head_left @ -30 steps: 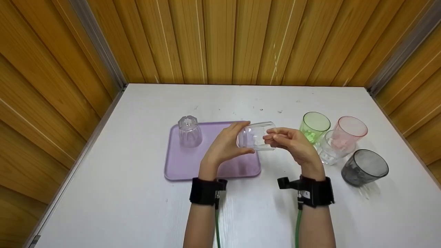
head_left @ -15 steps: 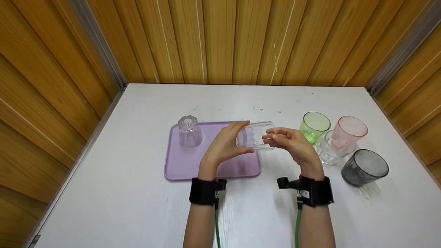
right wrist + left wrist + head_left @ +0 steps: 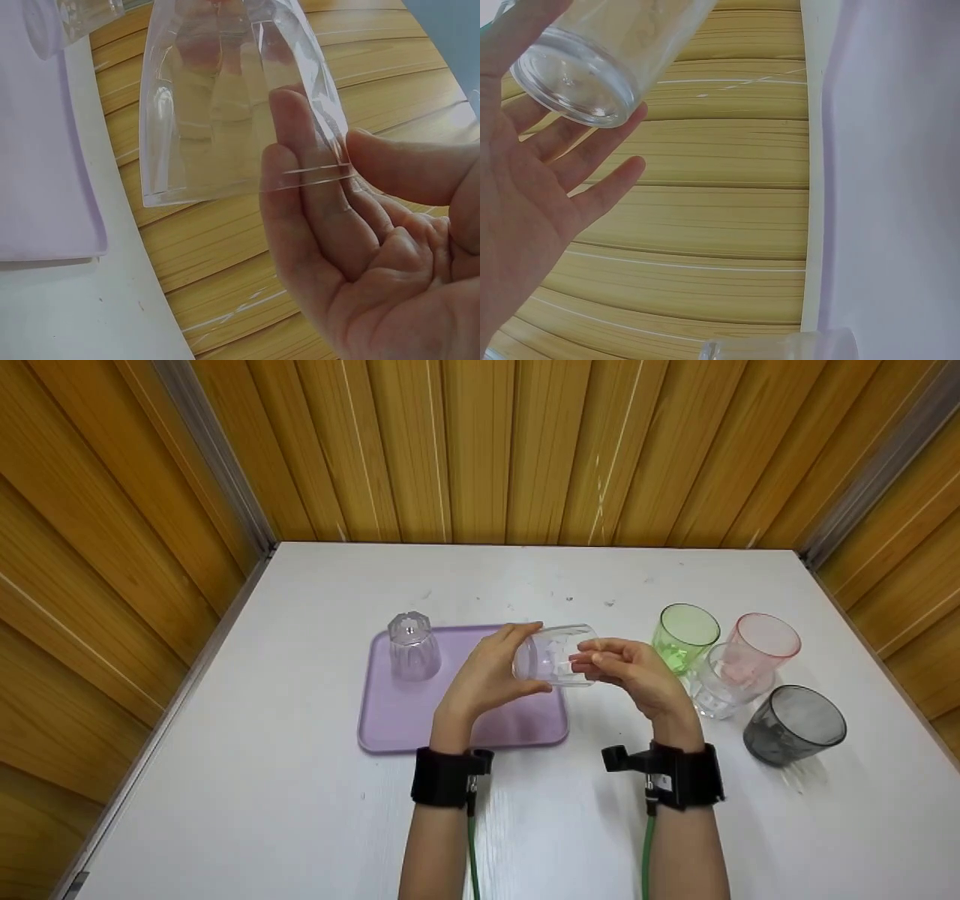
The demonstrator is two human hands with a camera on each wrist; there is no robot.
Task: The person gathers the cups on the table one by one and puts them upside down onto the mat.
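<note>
Inspected glass [image 3: 553,656]: found raised above worktop [image 3: 262,787], lying on its side near the right edge of tray [image 3: 397,724], with base toward left hand [image 3: 487,671] and mouth toward right hand [image 3: 641,673]. Found gripped around the base by left hand, between thumb and fingers, with outer fingers spread. At the mouth, apparently pinched by right hand, with thumb against the wall; cannot tell whether with fingertips inside the glass or behind it.

On tray, noted upturned glass [image 3: 414,656], standing mouth down near the back left corner. To the right on worktop, noted green glass [image 3: 676,649], pink glass [image 3: 763,641] and grey glass [image 3: 784,727], all mouth up, along with spare glass [image 3: 712,703], partly overlapped by pink glass; cannot tell whether touching.

Step in hand judged to be mid-turn or handover between both hands, probably with a view to matching upturned glass. Judged on that basis to call next for tipping the mouth downward, with left hand firm on the base, then freeing right hand and lowering onto bare tray well apart from upturned glass. Advised: keep fingertips clear of the rim before contact; expect smooth, slippery walls.
</note>
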